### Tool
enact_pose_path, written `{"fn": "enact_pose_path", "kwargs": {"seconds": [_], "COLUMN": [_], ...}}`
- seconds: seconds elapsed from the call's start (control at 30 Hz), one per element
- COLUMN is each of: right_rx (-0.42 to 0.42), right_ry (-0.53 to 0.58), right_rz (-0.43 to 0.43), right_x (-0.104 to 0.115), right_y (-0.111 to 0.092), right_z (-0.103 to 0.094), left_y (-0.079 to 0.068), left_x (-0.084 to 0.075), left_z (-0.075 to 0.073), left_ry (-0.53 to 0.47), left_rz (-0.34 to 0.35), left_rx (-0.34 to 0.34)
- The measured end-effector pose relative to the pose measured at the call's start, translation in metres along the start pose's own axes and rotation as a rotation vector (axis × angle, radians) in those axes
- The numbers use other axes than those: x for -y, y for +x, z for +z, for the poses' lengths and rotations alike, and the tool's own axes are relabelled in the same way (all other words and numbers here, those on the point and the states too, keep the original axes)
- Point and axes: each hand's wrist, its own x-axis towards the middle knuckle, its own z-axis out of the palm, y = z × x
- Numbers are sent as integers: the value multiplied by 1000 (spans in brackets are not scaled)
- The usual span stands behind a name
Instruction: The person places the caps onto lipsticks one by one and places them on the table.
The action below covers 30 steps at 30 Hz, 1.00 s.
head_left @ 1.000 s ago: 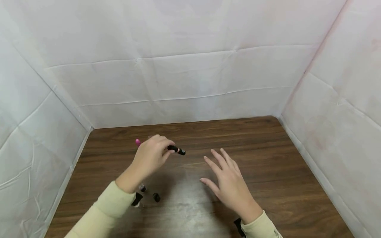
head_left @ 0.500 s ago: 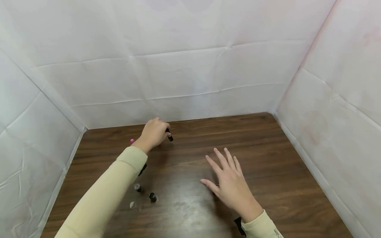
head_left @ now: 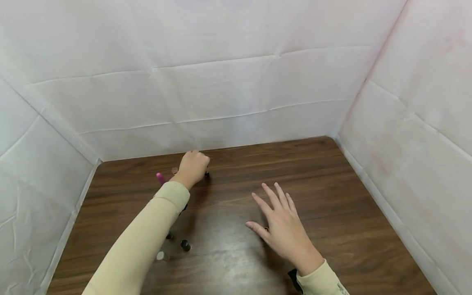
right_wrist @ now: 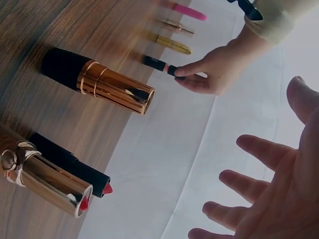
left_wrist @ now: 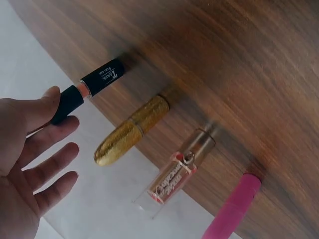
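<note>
At the back left of the table my left hand [head_left: 193, 168] pinches a black lipstick tube [left_wrist: 102, 78] with a rose-gold band between thumb and index finger. The tube is upright, its lower end right at the tabletop; the other fingers spread loosely. Beside it in a row stand a gold bullet-shaped lipstick [left_wrist: 133, 128], a clear-capped lipstick [left_wrist: 177, 172] and a pink tube [left_wrist: 235, 204]. My right hand [head_left: 285, 229] hovers with fingers spread, holding nothing. Near it in the right wrist view stand a black-and-gold lipstick [right_wrist: 102, 84], a gold lipstick [right_wrist: 52, 181] and a black one [right_wrist: 72, 162] with a red tip.
Nearer the front left of the wooden table [head_left: 228, 262] stand a small black tube [head_left: 185, 245] and a white-topped piece [head_left: 161, 256], close to the left sleeve [head_left: 136, 237]. White fabric walls [head_left: 221, 90] rise behind the table and at both sides.
My left hand has carried the black lipstick tube away to the back of the table, then lowered it, turning it from slanted to upright. My right hand has hardly moved.
</note>
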Motion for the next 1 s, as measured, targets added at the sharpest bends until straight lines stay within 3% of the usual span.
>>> {"fn": "enact_pose_path", "kwargs": {"seconds": [0.43,0.6,0.67,0.73,0.8,0.87,0.93,1.0], "right_rx": [-6,6,19,28,33,34,32,31], "right_ry": [-6,6,5,2,-4,-10,-15,-19], "right_rz": [-19,-11,-2,5,13,18,25,30], "right_x": [-6,-9,-10,-11,-13,-15,-17,-18], "right_y": [1,0,-1,-1,-1,-1,-1,-2], "right_z": [-1,-4,-5,-6,-8,-9,-11,-12], "left_y": [-4,-11,-19,-31,-47,-65,-84,-103], "left_x": [-5,-5,-6,-7,-8,-9,-10,-9], "left_z": [5,-2,-10,-18,-25,-28,-28,-24], "left_ry": [4,-34,-59,-98,-142,-206,-267,-319], "left_rz": [-45,-63,-58,-29,19,61,90,97], "left_rx": [23,-36,-107,-229,-342,-409,-397,-332]}}
